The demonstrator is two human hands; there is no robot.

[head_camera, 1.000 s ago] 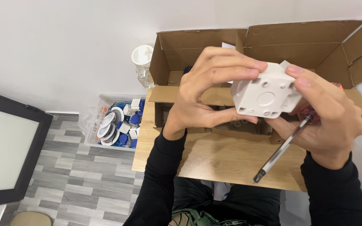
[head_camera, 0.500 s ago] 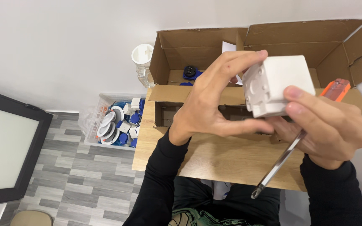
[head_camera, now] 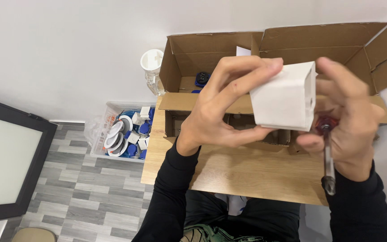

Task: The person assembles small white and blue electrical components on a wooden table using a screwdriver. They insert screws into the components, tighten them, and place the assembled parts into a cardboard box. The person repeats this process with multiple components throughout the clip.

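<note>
While both hands' fingers (head_camera: 229, 76) grasp the white box (head_camera: 283, 101), the screwdriver (head_camera: 327, 152) points toward the person.

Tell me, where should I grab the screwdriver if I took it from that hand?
Probably the bare metal shaft of the screwdriver, coming from below. The right hand covers the red handle, and the shaft hangs free beneath it, tip down toward the wooden table. The white box blocks the way from above.

Light wooden table (head_camera: 256, 172), open cardboard boxes (head_camera: 337, 45) on it, grey plank floor (head_camera: 72, 197) with a clear bin (head_camera: 106, 118)
</note>
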